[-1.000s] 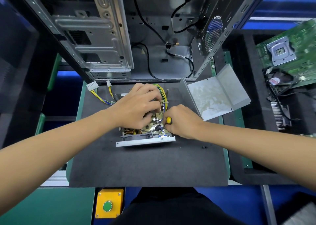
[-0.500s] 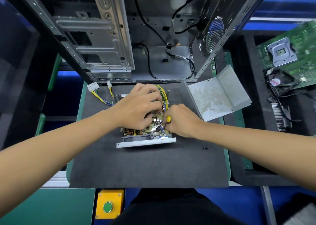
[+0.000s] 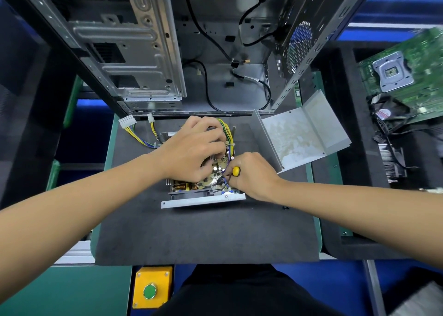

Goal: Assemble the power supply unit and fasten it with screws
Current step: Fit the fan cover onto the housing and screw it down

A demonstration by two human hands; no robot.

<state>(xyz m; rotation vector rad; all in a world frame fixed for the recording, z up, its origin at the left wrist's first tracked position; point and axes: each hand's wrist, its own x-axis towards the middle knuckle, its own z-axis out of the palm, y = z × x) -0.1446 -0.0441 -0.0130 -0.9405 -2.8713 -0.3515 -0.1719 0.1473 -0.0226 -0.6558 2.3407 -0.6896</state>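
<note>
Power supply unit (image 3: 203,191) shows no legible writing; left hand (image 3: 191,152) presses it, right hand (image 3: 254,174) grips screwdriver (image 3: 236,171).

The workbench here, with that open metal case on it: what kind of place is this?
Probably a computer assembly or repair station. An empty computer case stands at the back of the grey mat, an opened power supply unit lies on the mat, and a green motherboard waits to the right.
</note>
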